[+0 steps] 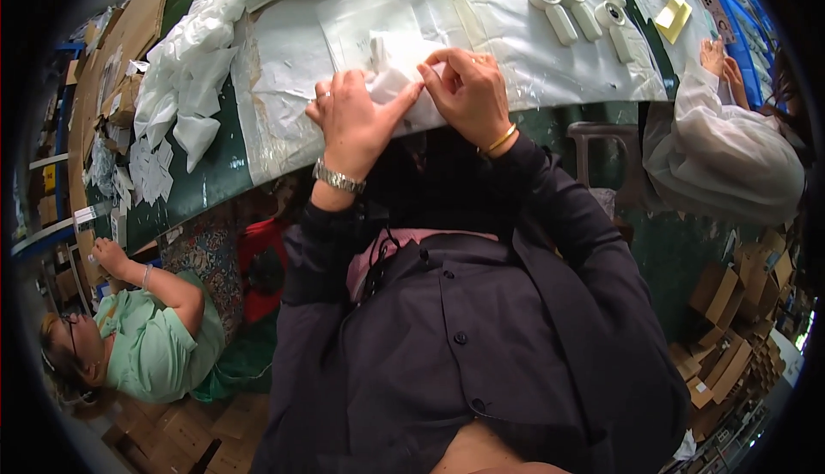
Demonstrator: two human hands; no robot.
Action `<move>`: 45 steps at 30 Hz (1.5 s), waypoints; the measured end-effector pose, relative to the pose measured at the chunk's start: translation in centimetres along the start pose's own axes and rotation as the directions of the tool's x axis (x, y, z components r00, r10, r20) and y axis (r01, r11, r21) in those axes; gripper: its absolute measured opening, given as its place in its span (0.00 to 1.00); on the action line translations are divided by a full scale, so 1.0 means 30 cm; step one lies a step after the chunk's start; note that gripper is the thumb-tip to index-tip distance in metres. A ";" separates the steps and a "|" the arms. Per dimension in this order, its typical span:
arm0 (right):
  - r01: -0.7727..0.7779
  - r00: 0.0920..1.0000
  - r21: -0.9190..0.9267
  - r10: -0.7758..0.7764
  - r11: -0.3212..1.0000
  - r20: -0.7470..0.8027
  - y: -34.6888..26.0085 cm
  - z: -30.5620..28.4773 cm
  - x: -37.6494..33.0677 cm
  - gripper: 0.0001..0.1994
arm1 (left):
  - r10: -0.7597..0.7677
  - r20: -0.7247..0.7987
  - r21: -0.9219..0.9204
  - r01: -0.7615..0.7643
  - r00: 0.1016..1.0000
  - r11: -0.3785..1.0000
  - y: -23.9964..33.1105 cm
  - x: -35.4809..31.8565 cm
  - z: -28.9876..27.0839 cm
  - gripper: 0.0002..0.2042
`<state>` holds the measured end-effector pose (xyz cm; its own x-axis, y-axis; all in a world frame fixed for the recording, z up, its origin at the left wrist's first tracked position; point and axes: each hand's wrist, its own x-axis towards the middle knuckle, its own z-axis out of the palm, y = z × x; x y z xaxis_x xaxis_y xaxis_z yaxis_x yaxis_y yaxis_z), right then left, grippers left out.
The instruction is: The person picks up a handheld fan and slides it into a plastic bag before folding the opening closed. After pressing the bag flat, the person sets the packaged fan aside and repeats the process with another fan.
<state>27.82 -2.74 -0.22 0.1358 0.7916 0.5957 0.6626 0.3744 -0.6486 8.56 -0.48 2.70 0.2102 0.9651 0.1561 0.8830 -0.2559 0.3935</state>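
At twelve o'clock, left hand (352, 126), half-curled, thumb spread, held soft white wrapping (392, 66); right hand (475, 100) pinched its three-o'clock edge, fingertips nearly closed.

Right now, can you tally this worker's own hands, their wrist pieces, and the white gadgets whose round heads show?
Hands: 2 (left hand, right hand)
Wrist pieces: 2 (silver band, gold-coloured bangle)
White gadgets with round heads showing: 4
Total: 8
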 end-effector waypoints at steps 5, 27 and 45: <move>-0.015 0.999 0.026 0.015 1.000 -0.032 0.015 0.016 -0.010 0.07 | -0.046 0.064 0.053 0.042 0.997 0.998 0.038 0.044 -0.016 0.40; -0.163 0.987 0.035 0.163 0.986 -0.014 0.023 0.014 -0.004 0.28 | 0.139 0.144 0.022 -0.143 0.980 0.989 0.009 0.019 -0.050 0.39; -0.221 0.972 -0.005 0.221 0.975 0.075 0.015 0.007 -0.030 0.24 | 0.312 -0.348 -0.044 -0.348 0.884 0.936 -0.090 -0.027 0.081 0.34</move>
<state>27.85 -3.19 -1.15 0.2228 0.8888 0.4006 0.6198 0.1880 -0.7619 7.02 -0.44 -0.68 0.3155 0.7541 0.5761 0.7350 -0.5781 0.3543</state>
